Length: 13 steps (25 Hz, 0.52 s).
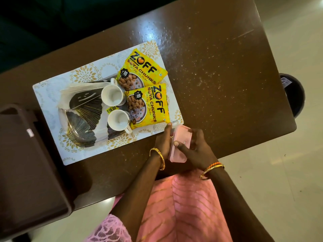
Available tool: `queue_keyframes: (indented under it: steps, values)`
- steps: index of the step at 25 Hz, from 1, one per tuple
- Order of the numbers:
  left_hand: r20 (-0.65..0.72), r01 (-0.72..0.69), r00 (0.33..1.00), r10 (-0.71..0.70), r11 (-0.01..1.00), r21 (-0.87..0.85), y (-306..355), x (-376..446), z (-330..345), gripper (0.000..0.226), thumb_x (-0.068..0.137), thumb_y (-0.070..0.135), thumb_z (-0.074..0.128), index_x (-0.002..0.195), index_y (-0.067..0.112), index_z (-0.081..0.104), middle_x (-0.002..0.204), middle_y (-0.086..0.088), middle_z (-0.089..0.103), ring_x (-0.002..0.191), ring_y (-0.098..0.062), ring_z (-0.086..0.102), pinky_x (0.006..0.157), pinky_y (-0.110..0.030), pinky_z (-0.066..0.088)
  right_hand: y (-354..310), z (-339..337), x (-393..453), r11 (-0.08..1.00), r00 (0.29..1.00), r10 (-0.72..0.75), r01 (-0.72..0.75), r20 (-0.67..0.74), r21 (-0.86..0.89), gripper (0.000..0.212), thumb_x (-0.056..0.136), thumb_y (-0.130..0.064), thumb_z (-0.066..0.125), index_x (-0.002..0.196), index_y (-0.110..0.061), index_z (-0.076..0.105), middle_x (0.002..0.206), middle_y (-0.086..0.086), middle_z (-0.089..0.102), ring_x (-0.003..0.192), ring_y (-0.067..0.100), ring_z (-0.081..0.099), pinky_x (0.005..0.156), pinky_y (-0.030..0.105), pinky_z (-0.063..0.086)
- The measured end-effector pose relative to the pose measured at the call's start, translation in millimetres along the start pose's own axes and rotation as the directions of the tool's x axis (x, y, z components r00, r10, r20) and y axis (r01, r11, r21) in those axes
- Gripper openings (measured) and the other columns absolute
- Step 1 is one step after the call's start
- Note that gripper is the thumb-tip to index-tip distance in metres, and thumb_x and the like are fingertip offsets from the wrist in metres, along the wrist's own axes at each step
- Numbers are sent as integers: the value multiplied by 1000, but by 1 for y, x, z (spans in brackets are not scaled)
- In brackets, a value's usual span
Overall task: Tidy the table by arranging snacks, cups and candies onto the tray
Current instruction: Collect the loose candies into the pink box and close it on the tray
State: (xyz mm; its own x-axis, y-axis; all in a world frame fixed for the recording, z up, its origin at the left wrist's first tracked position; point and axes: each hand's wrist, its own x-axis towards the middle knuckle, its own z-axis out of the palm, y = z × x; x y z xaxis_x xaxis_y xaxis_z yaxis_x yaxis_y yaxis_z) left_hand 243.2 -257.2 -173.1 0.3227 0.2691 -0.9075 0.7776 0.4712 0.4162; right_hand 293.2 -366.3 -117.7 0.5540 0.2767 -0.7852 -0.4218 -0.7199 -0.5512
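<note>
At the near right corner of the white placemat with gold flower prints (52, 102), you hold a small pink plastic box with a lid (180, 145) between both hands, just above the dark brown table (218, 67). Your left hand (163, 142) presses against the left side of the box, fingers curled along it, and your right hand (195, 147) wraps over the top with the thumb laid on the lid. I think you steady it this way to open it or to carry it over. What is inside the box I cannot tell, because the lid is closed; probably the candies.

On the placemat lies the clear glass tray with black and gold leaf pattern (78, 123). Two white ceramic cups (111, 96) stand upright on its right part, both empty as far as I see. Two yellow soya chunks packets (141, 70) lie flat just right of the cups, one overlapping the other, partly off the tray.
</note>
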Motion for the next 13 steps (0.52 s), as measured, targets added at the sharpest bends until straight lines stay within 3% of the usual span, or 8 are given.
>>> queue_keyframes:
  steps: [2,4,6,8,11,13]
  values:
    - [67,34,997,-41,994,104,-3,-3,-7,53,75,69,50,68,21,71,73,-5,72,72,-23,67,67,-29,52,0,-10,6,993,997,25,-16,-78,117,62,66,-65,61,108,-24,42,96,-5,59,85,14,60,64,20,45]
    - [209,77,972,-108,985,152,-8,-5,-14,55,63,72,57,76,21,73,86,-12,73,79,-26,66,77,-36,49,-1,-14,14,992,995,-63,71,-81,105,63,64,-69,54,111,-28,47,103,-7,60,94,12,59,74,22,47]
    - [350,89,925,-151,978,187,-11,-9,-16,62,60,73,57,86,19,71,91,-14,70,81,-26,64,80,-37,46,-4,-11,18,991,986,-129,125,103,42,58,69,-70,46,109,-29,58,99,-6,65,94,13,63,82,31,51]
    - [415,115,896,-156,986,121,-9,-12,-19,59,69,74,48,80,21,72,77,-5,72,69,-21,66,71,-29,48,-1,-3,20,995,972,-99,98,214,12,65,72,-74,41,93,-18,66,87,3,68,82,17,65,80,40,52]
    - [315,293,911,-265,955,-45,-9,-23,-29,81,73,84,29,55,17,72,54,-4,68,51,-19,63,55,-21,48,8,3,19,999,999,-39,39,31,-10,65,79,-70,42,75,-8,61,71,7,64,66,18,60,65,32,49]
    - [126,225,969,-214,971,-79,-16,-33,-26,80,73,84,30,47,16,65,51,-4,65,50,-20,62,57,-24,47,15,6,15,999,992,-53,52,-113,-16,55,86,-59,46,68,-9,57,63,2,58,61,16,54,57,29,42]
